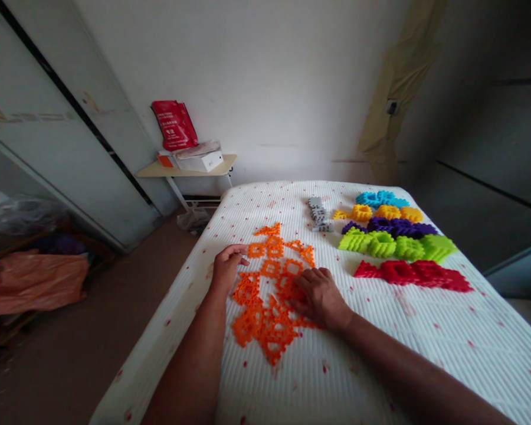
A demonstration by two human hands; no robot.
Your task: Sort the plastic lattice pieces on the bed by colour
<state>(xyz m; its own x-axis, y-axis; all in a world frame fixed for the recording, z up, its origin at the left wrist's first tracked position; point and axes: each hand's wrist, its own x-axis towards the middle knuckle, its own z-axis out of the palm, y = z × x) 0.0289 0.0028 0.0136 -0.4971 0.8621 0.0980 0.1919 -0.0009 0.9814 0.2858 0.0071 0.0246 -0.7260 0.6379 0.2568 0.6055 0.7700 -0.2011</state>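
Observation:
A loose spread of orange plastic interlocking building tiles (pixel 277 336), some square and some triangular with toothed edges, lies on the bed cover. At the left side of the spread, my left hand (pixel 226 267) has its fingers closed at the edge of a square orange tile (pixel 255 250). Over the right side, my right hand (pixel 324 296) reaches down with bent fingers and thumb closing on an orange tile (pixel 292 282). Its fingertips are partly hidden among the pieces, and some tiles lie under the palm.
To the right lie sorted rows of tiles: red (pixel 413 274), lime green (pixel 396 245), purple (pixel 400 226), yellow (pixel 388 212) and blue (pixel 380 199). A short grey row (pixel 318 213) lies beside them. Beyond the bed (pixel 358 378), a small table (pixel 153 170) carries boxes and a red bag (pixel 173 125).

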